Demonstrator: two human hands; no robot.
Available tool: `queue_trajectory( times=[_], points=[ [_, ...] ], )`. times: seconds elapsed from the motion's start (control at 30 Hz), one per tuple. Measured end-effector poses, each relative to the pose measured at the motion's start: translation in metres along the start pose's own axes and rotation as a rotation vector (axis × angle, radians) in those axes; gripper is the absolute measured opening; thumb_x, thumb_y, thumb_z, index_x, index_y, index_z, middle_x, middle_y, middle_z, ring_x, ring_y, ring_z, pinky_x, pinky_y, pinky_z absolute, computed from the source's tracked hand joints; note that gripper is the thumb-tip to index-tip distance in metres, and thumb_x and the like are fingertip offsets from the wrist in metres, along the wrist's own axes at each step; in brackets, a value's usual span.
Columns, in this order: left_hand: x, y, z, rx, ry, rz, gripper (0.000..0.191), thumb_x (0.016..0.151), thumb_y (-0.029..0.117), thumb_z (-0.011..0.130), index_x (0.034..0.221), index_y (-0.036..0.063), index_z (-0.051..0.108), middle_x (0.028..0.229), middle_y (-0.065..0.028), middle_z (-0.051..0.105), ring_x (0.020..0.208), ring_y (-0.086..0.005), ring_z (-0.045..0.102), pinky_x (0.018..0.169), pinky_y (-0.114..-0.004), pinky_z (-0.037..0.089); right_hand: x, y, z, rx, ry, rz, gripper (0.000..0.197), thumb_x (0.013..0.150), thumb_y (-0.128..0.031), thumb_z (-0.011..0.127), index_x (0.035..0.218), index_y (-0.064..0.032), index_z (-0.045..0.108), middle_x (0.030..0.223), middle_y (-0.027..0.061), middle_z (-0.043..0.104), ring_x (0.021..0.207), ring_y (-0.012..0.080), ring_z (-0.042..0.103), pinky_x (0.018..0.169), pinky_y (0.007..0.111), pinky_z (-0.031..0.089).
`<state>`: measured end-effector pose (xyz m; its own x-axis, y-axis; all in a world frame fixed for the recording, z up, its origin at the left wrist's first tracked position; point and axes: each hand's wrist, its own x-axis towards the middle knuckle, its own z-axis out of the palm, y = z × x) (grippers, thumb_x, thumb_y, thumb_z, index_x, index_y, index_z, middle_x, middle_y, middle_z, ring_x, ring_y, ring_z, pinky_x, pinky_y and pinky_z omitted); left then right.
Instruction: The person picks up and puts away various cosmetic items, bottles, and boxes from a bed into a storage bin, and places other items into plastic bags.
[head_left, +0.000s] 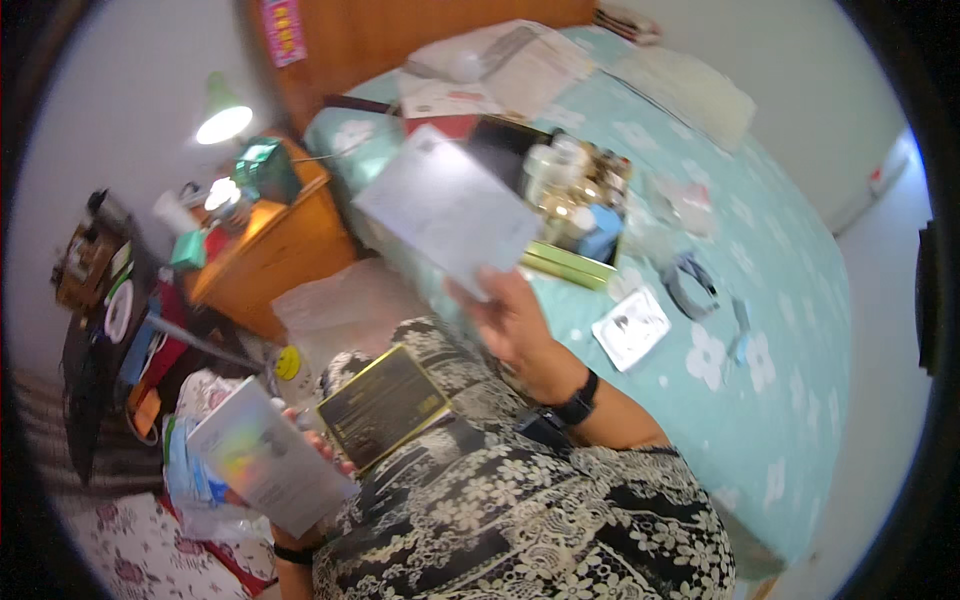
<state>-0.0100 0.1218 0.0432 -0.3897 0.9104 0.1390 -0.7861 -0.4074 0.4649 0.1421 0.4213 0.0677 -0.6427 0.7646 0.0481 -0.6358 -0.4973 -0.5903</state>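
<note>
My right hand (514, 319) is raised over the near edge of the bed and grips a flat white packet (450, 199) by its lower corner; the packet is blurred and shines under the light. Low on the left, my left hand (319, 442) holds a white box or packet (270, 457) with a rainbow-coloured patch and small writing. Most of that hand is hidden behind it. A black box with gold edges (386, 409) rests at my lap beside the left fingertips; whether these fingers also hold it is not clear. Beyond the right hand, an open gold-sided box (574, 264) contains several bottles and jars.
A white square sachet (632, 328), a grey headband (688, 286) and clear plastic wrapping (679, 206) lie on the turquoise floral bed sheet (795, 442). Left stands a wooden nightstand (277, 259) with a lit lamp (225, 124). A chair with a flowered cover (127, 551) is at lower left.
</note>
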Motion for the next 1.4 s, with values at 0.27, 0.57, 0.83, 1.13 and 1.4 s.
queue_trajectory(
  times=[0.27,0.57,0.83,1.13,1.4],
  points=[
    [0.002,-0.005,0.001,0.038,-0.024,-0.071,0.124,0.057,0.082,0.064,0.145,0.0068,0.022,0.121,-0.0233,0.049,0.110,-0.0372,0.051,0.089,-0.061,0.044,-0.009,0.007,0.000,0.015,-0.020,0.194,0.040,0.096,-0.025,0.054,0.127,-0.0021,0.040,0.115,0.0115,0.054,0.095,0.0211,0.062,0.080,0.031,0.059],
    [-0.001,-0.003,0.004,0.058,-0.022,-0.100,0.123,0.056,0.084,0.062,0.144,0.0064,0.025,0.122,-0.0232,0.048,0.110,-0.0371,0.051,0.088,-0.061,0.045,0.023,0.023,-0.019,0.225,0.091,0.122,0.037,0.095,-0.020,0.056,0.124,-0.0007,0.041,0.111,0.0132,0.054,0.095,0.0236,0.063,0.083,0.032,0.059],
    [-0.002,0.006,0.013,0.129,0.034,-0.100,0.121,0.055,0.089,0.056,0.140,0.0060,0.031,0.124,-0.0231,0.047,0.109,-0.0372,0.051,0.087,-0.058,0.046,0.038,0.028,-0.031,0.353,0.269,0.092,0.035,0.088,-0.005,0.063,0.115,0.0094,0.046,0.106,0.0206,0.059,0.099,0.0310,0.062,0.086,0.035,0.059],
    [-0.004,0.000,0.016,0.089,0.026,-0.053,0.122,0.051,0.090,0.056,0.131,-0.0007,0.040,0.116,-0.0190,0.049,0.103,-0.0318,0.055,0.087,-0.048,0.049,0.050,0.033,-0.044,0.171,0.266,0.178,0.027,0.086,-0.006,0.066,0.108,0.0046,0.054,0.099,0.0147,0.064,0.093,0.0244,0.064,0.079,0.030,0.058],
    [-0.006,0.017,0.011,0.159,0.128,0.060,0.132,0.048,0.078,0.074,0.142,0.0026,0.021,0.120,-0.0193,0.050,0.109,-0.0334,0.055,0.091,-0.050,0.051,0.047,0.027,-0.047,-0.266,0.160,0.272,0.033,0.085,-0.007,0.067,0.116,-0.0064,0.054,0.100,0.0061,0.064,0.089,0.0199,0.066,0.058,0.021,0.050]
  ],
)
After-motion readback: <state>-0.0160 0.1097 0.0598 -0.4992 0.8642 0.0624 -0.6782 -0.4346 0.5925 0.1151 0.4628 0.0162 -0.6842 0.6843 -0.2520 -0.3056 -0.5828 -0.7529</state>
